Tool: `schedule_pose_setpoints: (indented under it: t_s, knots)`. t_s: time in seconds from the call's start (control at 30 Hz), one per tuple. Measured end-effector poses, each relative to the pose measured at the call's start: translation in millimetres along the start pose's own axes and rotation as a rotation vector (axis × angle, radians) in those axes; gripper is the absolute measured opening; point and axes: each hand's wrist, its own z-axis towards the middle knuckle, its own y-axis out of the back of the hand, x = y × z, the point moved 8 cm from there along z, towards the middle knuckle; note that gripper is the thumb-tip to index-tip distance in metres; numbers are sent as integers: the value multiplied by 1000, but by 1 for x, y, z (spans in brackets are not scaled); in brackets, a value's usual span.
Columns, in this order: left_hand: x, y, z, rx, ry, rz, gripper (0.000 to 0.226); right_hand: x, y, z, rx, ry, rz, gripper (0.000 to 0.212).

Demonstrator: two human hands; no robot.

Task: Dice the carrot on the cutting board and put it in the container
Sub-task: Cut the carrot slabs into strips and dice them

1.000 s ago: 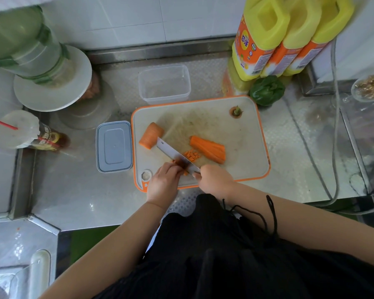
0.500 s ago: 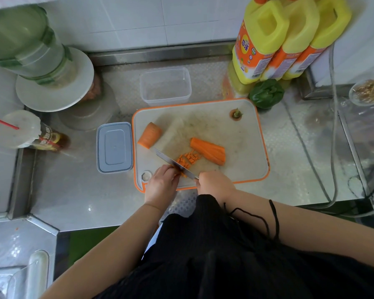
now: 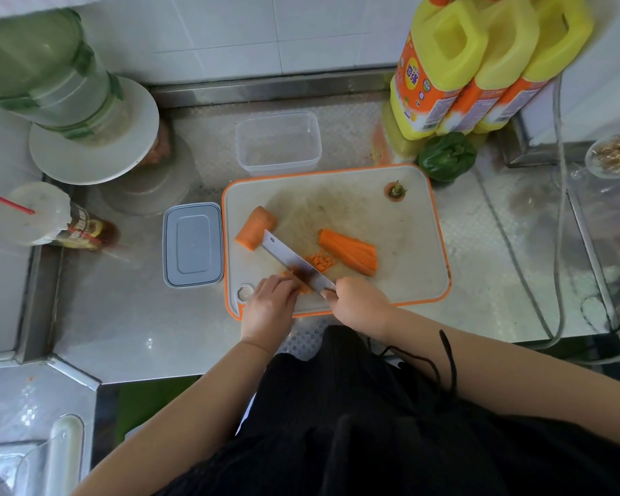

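Right now the right hand [image 3: 358, 302] is gripping the knife [image 3: 296, 261] by its handle, fingers wrapped round it, low in the middle of the frame. The blade is running diagonally up and to the left across the board [image 3: 401, 281], its tip ending just beside the carrot stub [image 3: 255, 228]. The left hand [image 3: 271, 304] is sitting just left of the blade, fingers curled down over carrot strips [image 3: 303, 288] at the board's lower edge; most of those strips are lying under the fingers and the blade, so how much is left there cannot be told.

On the blade's right side the dice [image 3: 321, 261] are piling up, touching or nearly touching the knife. Further right, the sliced carrot piece [image 3: 349, 250] is lying with its long axis slanting down to the right, closer to the right hand than to the left. The stub is lying left of centre, nearer the left hand. The carrot top [image 3: 395, 190] is sitting at the board's upper right corner.

The container [image 3: 278, 143] is standing open just above the board's upper edge, holding no carrot as far as can be seen, well apart from both hands. Its lid [image 3: 193, 244] is lying flat against the board's left edge.

Judging by this, dicing is partway through: the cut is probably working leftward toward the left fingers, so they need to be retreating as the blade is advancing.
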Motion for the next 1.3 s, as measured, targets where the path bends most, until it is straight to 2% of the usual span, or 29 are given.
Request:
schedule_pose_setpoints:
  t_s: [0.13,0.27,0.43,0.6,0.83,1.0,1.2,1.3]
  knots:
    - [8,5,-4,-26,62,1,27,0,3,-7,-20,30,-64,34]
    - [5,4,-4,-17,32,28,26,8,-3,-10,-39,51,-118,30]
    - [3,4,-3,-25,54,30,28,11,-8,-8,-22,75,-201,13]
    - [7,-3,-1,16,90,30,14,13,-9,-7,-46,-5,-222,16]
    - [4,-1,0,20,87,40,25,15,-12,-5,-26,7,-191,11]
    - [1,0,-4,4,9,84,30,12,0,3,32,-8,-102,32]
    - [1,-3,-12,8,-63,156,31,1,7,-7,15,41,-220,30]
    - [-3,-1,-14,-14,-70,226,31,-2,7,-9,4,39,-204,27]
